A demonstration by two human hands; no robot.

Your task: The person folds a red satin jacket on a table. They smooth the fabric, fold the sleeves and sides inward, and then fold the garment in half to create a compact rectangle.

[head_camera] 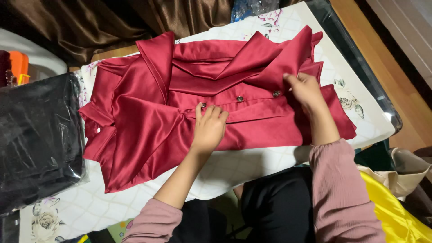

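Red satin shirt lies spread across the table, which has a white quilted floral cover; it takes up most of the top. Left hand rests flat near the middle of the shirt, fingers together, pressing the button placket just below the leftmost visible button; it pins the cloth rather than gripping it. Right hand is at the shirt's right end, grip pinched on a fold of red fabric beside the rightmost button. Middle button sits between the two hands. Progress, judging by the lay: front looks buttoned shut and roughly smoothed along the placket. Collar and sleeve panels toward the far edge of the shirt are bunched in loose overlapping flaps, and the left side hangs in uneven folds, so squaring up and folding look mostly undone. Left of the shirt: a black garment in a clear plastic bag. Near right of the shirt, off the table: yellow satin cloth. Brown curtain beyond the shirt.
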